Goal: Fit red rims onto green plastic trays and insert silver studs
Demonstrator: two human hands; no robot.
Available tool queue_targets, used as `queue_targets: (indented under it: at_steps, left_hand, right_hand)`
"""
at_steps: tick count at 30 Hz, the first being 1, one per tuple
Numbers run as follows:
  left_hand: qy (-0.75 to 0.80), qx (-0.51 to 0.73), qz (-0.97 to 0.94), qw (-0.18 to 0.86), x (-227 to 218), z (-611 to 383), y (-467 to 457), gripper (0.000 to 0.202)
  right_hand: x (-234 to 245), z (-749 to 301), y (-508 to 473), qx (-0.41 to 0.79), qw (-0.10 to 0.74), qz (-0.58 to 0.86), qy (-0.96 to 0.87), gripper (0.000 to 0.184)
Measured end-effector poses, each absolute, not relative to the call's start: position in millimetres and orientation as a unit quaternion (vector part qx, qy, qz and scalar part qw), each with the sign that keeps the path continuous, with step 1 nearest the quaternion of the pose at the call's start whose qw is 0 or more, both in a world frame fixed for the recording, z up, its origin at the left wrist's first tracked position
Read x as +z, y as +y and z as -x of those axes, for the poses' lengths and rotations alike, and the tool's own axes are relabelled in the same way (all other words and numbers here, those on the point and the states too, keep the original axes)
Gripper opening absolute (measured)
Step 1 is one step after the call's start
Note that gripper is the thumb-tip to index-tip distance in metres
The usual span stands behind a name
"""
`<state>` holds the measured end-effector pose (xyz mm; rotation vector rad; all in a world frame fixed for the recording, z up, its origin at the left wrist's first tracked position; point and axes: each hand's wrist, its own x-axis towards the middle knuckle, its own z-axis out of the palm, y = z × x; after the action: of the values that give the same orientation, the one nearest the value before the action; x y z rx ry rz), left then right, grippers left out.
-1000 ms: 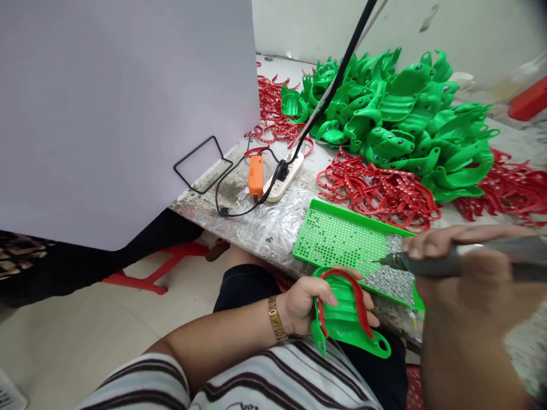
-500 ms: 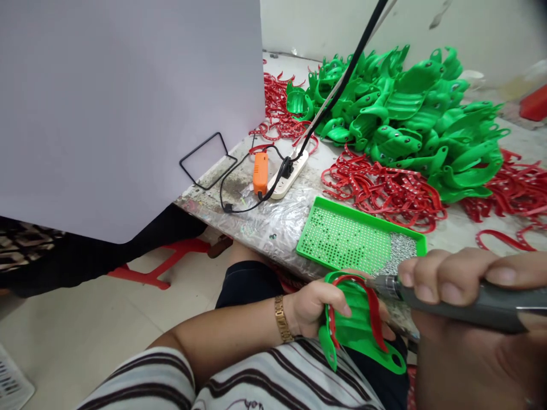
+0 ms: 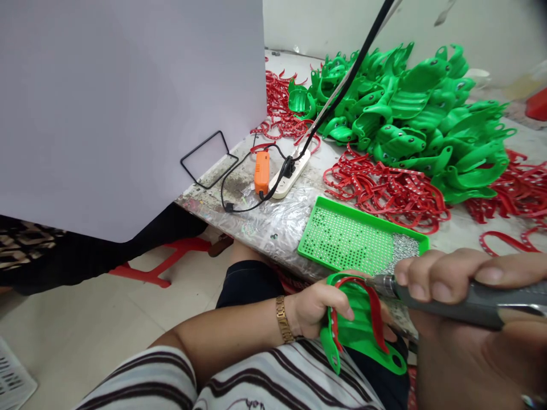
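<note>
- Since a second ago, the right hand has come down from over the pin board and brought the grey rotary tool in at about 5 o'clock. Its bit is now right at the edge of the piece, though it's hard to say if it's actually touching.
- Right hand's grip is fully closed around the tool body, fingers wrapped over the top.
- Left hand sits around 6 o'clock, also closed tight, curled over a green dental impression tray held just above the lap.
- That tray has a red rim strip running along its edge, and the fingers rest over it.
- Gold link watch on the left wrist, striped shirt sleeve below it, dark trousers on the knee at 7 o'clock.
- Straight ahead at 12 o'clock, just past the hands, is a green perforated pin board, with a heap of small metal pins at its right end.
- At 11 o'clock on the plastic-covered table: orange controller, white power strip, black cable.
- Farther out at 1 o'clock, a tangle of red strips lies in front of a big pile of green trays.
</note>
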<state>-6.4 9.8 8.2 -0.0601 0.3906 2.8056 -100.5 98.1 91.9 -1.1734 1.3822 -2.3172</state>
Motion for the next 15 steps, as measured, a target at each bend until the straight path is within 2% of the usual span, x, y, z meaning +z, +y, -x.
queue_targets:
  at_steps: [15]
  left_hand:
    - [0.142,0.975,0.064,0.161,7.8,7.7,9.2,0.060]
  right_hand:
    - [93.1,95.5,89.8,-0.799,0.117,0.362,0.467,0.012]
